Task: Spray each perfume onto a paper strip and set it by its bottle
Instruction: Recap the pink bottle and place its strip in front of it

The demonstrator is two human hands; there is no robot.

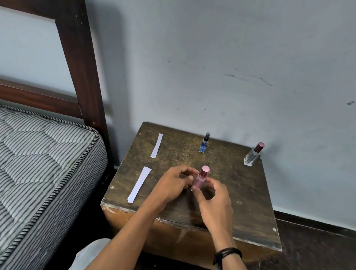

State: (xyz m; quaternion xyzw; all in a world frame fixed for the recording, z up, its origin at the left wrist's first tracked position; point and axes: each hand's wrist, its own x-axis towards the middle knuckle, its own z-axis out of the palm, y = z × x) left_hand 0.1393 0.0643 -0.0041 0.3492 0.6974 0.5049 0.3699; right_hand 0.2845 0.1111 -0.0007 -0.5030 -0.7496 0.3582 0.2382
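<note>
Worn wooden side table [252, 207] against a grey wall. Right hand [215, 203] grips the pink perfume bottle [201, 177] low on its body, upright, mid-table. Left hand [173, 185] is curled right against the bottle's left side, can't tell if it grips. Stack of paper strips [139, 184] along left edge, single strip [157, 145] near back left corner. Blue bottle [204, 143] at back edge, clear bottle [253, 155] at back right corner. Striped mattress [28, 164] to the left.
</note>
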